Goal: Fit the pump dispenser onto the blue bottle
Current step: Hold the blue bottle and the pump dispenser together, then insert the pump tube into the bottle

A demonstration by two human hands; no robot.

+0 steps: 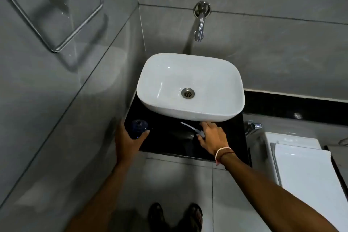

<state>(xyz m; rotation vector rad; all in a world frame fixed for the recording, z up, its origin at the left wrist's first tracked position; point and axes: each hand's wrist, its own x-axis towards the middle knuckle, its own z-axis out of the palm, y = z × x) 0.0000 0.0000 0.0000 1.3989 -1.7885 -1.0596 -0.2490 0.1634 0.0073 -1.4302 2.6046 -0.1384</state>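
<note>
The right hand (211, 136) hides the pump (190, 127) head; the left hand (128, 140) covers the bottle's (139, 126) lower body.

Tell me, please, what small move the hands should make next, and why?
Probably lift the pump with the right hand and aim its tube at the bottle. The left hand already grips the open-necked bottle, and the pump lies on the counter under the right fingers.
</note>
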